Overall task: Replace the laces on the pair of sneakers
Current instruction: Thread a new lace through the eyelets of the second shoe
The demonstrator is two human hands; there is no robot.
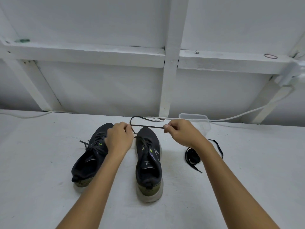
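Observation:
Two dark sneakers with pale soles stand on the white surface, heels toward me. The left sneaker [89, 156] is still laced. The right sneaker [148, 162] has its dark lace [146, 126] partly pulled out, stretched between my hands above its toe. My left hand [118, 139] pinches the lace near the shoe. My right hand [179, 133] pinches it farther along, and the loose end loops back behind both hands. A bundle of black replacement laces [193, 157] lies to the right of the right sneaker, under my right wrist.
A clear plastic container [204, 120] stands behind my right hand near the wall. A white cable [239, 115] runs along the back edge of the surface. White wall framing rises behind.

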